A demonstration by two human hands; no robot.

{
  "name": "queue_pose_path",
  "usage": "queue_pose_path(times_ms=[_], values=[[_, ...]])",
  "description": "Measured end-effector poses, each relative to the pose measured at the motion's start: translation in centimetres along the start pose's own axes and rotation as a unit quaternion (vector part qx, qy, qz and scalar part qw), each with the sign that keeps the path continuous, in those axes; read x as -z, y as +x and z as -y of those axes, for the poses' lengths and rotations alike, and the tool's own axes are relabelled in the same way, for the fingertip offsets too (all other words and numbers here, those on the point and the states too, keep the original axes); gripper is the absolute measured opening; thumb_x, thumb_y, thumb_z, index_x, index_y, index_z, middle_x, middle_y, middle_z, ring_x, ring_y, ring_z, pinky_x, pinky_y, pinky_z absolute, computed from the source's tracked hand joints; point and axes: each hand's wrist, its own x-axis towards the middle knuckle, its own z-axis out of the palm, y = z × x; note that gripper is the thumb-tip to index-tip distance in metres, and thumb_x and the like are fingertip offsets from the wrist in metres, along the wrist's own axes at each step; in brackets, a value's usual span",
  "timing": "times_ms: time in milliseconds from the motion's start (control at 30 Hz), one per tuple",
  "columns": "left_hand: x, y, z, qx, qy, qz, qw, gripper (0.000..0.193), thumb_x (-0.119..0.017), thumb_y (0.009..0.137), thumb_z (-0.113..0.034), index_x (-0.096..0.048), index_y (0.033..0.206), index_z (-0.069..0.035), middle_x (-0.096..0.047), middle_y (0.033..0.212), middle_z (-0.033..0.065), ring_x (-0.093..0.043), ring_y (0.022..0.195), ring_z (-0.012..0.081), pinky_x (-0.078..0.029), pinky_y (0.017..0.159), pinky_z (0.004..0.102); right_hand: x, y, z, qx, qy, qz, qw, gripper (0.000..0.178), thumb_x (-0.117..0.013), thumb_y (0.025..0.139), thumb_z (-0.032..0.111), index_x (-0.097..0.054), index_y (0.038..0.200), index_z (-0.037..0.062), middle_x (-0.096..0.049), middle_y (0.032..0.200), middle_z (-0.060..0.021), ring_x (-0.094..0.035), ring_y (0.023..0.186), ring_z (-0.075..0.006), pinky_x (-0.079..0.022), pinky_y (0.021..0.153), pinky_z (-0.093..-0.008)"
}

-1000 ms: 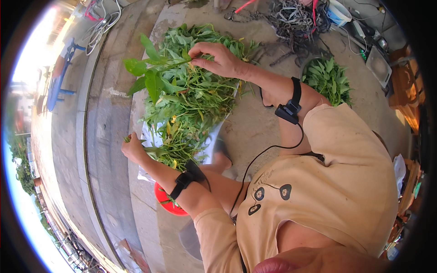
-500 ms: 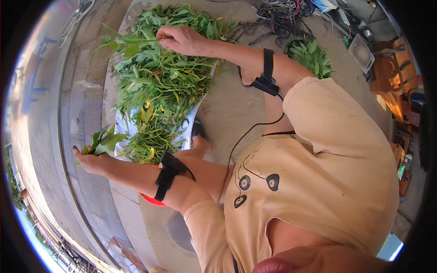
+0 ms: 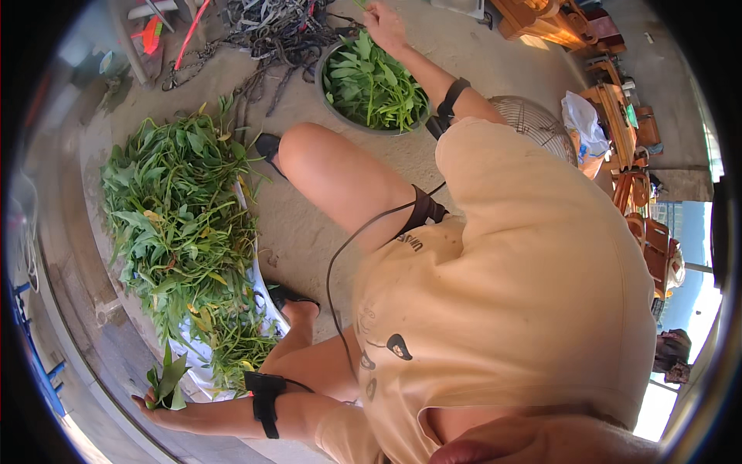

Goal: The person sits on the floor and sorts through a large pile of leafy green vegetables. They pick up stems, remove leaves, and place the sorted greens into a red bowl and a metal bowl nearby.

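My left hand (image 3: 171, 418), low on the left, is closed around a small bunch of leafy greens (image 3: 167, 383) whose leaves stand up from the fingers. At the top edge, my right hand (image 3: 386, 29) is raised just beyond a round basin (image 3: 362, 127). Its fingers pinch a green stem (image 3: 360, 4), mostly cut off by the frame. Picked greens (image 3: 375, 85) fill the basin. A large heap of leafy stems (image 3: 178, 209), with a few yellow leaves, lies on a white sheet (image 3: 268, 298) at the left.
Between heap and basin stretches my bent leg (image 3: 336, 174). A tangle of dark straps (image 3: 267, 31) lies at the back. A round wire-grille fan (image 3: 533, 127), a white plastic bag (image 3: 585, 124) and wooden furniture (image 3: 553, 19) stand to the right.
My right hand has moved from above the heap over to the basin, pinching a stem. The view has turned rightward, bringing the whole basin in. My left hand still grips its bunch.
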Motion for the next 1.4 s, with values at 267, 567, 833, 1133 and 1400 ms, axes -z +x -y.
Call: queue_pose_path(times_ms=[267,567,833,1133,1400], values=[[-1.9,1.0,1.8,0.044,0.003,0.062,0.997,0.024,-0.059,0.088,-0.023,-0.063,0.108,-0.009,-0.039,0.068,0.0002,-0.046,0.066,0.0166,-0.042,0.065,0.0304,-0.5,-13.5,-11.2,-0.308,-0.317,0.397,0.805,0.043,-0.056,0.092,0.012,-0.047,0.133,0.0056,-0.041,0.135,-0.0185,-0.044,0.123,-0.0363,-0.044,0.094,-0.0495],[-3.3,-2.2,-2.3,0.108,-0.144,0.083,0.980,0.018,-0.066,0.085,-0.021,-0.055,0.077,-0.009,-0.033,0.063,-0.0013,-0.039,0.059,0.0142,-0.035,0.059,0.0293,-16.7,3.9,1.9,0.120,-0.121,0.134,0.976,0.022,-0.052,0.085,0.020,-0.063,0.079,0.0014,-0.065,0.087,-0.0231,-0.063,0.080,-0.0404,-0.049,0.066,-0.0501],[-2.6,-1.7,-3.4,0.121,-0.247,0.125,0.953,0.017,-0.067,0.087,-0.017,-0.064,0.099,-0.007,-0.030,0.060,-0.0022,-0.035,0.058,0.0122,-0.033,0.057,0.0261,-34.0,-7.1,36.9,0.308,0.033,0.500,0.809,0.020,-0.047,0.092,0.010,-0.065,0.101,0.0087,-0.064,0.102,-0.0105,-0.061,0.087,-0.0254,-0.050,0.073,-0.0424],[0.5,-0.6,-4.3,0.140,-0.308,0.150,0.929,0.013,-0.066,0.088,-0.017,-0.063,0.097,-0.008,-0.030,0.060,-0.0021,-0.035,0.059,0.0120,-0.034,0.059,0.0264,-34.7,-26.7,45.3,0.452,-0.094,0.555,0.692,0.032,-0.066,0.084,0.022,-0.058,0.111,0.0076,-0.064,0.097,-0.0120,-0.064,0.092,-0.0289,-0.053,0.074,-0.0440],[1.8,-0.3,-4.5,0.139,-0.350,0.182,0.908,0.017,-0.064,0.089,-0.015,-0.055,0.077,-0.009,-0.032,0.059,-0.0015,-0.036,0.058,0.0127,-0.035,0.060,0.0269,-30.2,-20.1,47.4,0.349,0.155,0.497,0.779,0.028,-0.062,0.085,0.031,-0.069,0.101,0.0094,-0.069,0.085,-0.0063,-0.066,0.077,-0.0213,-0.051,0.071,-0.0351]])
